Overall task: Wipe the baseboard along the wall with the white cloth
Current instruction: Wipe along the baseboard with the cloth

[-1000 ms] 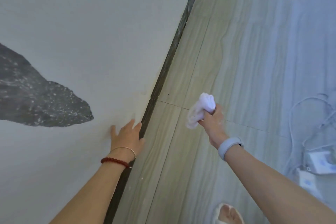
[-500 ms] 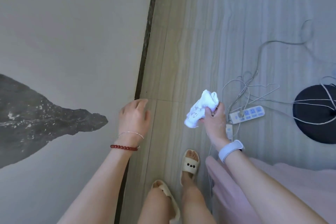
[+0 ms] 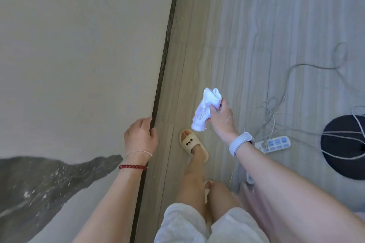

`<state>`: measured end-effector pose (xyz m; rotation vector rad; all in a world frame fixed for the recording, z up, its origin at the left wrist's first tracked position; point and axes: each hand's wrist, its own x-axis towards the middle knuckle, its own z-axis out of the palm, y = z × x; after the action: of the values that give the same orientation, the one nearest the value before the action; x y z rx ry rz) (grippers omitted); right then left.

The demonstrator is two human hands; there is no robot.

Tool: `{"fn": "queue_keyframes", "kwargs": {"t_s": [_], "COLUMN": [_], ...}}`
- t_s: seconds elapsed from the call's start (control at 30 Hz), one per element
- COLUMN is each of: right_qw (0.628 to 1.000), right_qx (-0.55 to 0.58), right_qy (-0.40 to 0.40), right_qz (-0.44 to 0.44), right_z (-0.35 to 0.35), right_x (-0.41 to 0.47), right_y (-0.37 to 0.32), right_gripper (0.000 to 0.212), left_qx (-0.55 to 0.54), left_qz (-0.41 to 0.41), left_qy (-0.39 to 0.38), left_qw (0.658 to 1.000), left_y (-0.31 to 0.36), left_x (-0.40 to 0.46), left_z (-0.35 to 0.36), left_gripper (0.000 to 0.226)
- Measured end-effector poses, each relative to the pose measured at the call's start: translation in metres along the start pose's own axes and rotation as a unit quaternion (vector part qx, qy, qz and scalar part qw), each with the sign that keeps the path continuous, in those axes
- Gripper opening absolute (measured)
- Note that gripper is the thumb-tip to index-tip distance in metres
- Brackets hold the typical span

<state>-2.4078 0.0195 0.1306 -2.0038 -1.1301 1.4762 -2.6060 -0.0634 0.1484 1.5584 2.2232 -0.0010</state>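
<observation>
A dark, narrow baseboard [image 3: 165, 49] runs along the foot of the pale wall [image 3: 79, 45], from the top centre down to the bottom. My right hand [image 3: 222, 118] holds a crumpled white cloth [image 3: 205, 108] in the air over the floor, well to the right of the baseboard and not touching it. My left hand [image 3: 140, 137] rests on the wall with its fingers loosely bent, the fingertips at the baseboard's edge. It holds nothing.
My legs and a beige slipper [image 3: 192, 145] stand on the wood-look floor [image 3: 246, 35] beside the baseboard. A white power strip [image 3: 273, 144] with tangled cables [image 3: 276, 102] lies to the right. A dark round base [image 3: 343, 150] sits at the right edge. A dark mural patch [image 3: 49, 179] marks the wall.
The view has tilted downward, bringing my legs and slipper into sight. My left hand slid from flat on the wall to the baseboard's edge. The right hand still grips the cloth.
</observation>
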Motion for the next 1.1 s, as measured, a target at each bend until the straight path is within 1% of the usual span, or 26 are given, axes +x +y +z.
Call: {"fn": "queue_keyframes", "kwargs": {"t_s": [0.1,0.23,0.3,0.37,0.43,0.47,0.53,0.63,0.7,0.73,0.8,0.93,1.03,1.1], "right_qw": [1.000,0.999,0.998,0.997,0.995,0.993,0.987,0.974,0.966,0.961,0.949,0.931,0.925,0.924], "right_qx": [0.011,0.023,0.022,0.011,-0.002,-0.007,-0.019,-0.031,-0.035,-0.037,-0.051,-0.055,-0.045,-0.031], "right_qy": [-0.021,-0.040,-0.054,-0.074,-0.096,-0.114,-0.157,-0.220,-0.251,-0.270,-0.308,-0.361,-0.377,-0.381], "right_qz": [0.003,0.000,0.001,0.006,0.005,-0.001,-0.008,-0.044,-0.057,-0.057,-0.046,-0.015,-0.016,0.019], "right_z": [0.026,0.064,0.084,0.107,0.131,0.146,0.178,0.231,0.266,0.284,0.316,0.359,0.380,0.389], "right_x": [0.053,0.120,0.152,0.186,0.222,0.243,0.280,0.322,0.338,0.343,0.346,0.336,0.328,0.320], "right_y": [-0.013,-0.013,-0.007,0.005,0.020,0.030,0.052,0.095,0.132,0.153,0.196,0.267,0.284,0.282], "right_gripper": [0.017,0.009,0.016,0.017,0.012,0.009,0.005,0.004,0.007,0.008,0.004,0.004,0.007,0.011], "left_qx": [0.015,0.038,0.049,0.074,0.091,0.096,0.117,0.176,0.226,0.254,0.307,0.379,0.434,0.450], "left_qz": [-0.013,-0.033,-0.055,-0.081,-0.089,-0.076,-0.020,0.057,0.064,0.054,0.031,-0.008,-0.048,-0.055], "left_qy": [-0.004,-0.026,-0.030,-0.021,0.016,0.054,0.134,0.221,0.252,0.262,0.280,0.358,0.380,0.393], "left_qw": [1.000,0.998,0.997,0.994,0.992,0.991,0.984,0.957,0.939,0.930,0.909,0.854,0.816,0.800], "left_y": [-0.001,-0.010,-0.019,-0.033,-0.052,-0.063,-0.082,-0.111,-0.127,-0.134,-0.146,-0.171,-0.183,-0.187], "left_x": [0.056,0.122,0.148,0.172,0.196,0.209,0.233,0.270,0.287,0.294,0.301,0.297,0.293,0.289], "left_z": [0.008,0.035,0.056,0.082,0.114,0.132,0.166,0.219,0.251,0.263,0.284,0.323,0.341,0.345], "left_gripper": [0.036,0.041,0.043,0.043,0.040,0.037,0.034,0.032,0.032,0.032,0.033,0.034,0.040,0.042]}}
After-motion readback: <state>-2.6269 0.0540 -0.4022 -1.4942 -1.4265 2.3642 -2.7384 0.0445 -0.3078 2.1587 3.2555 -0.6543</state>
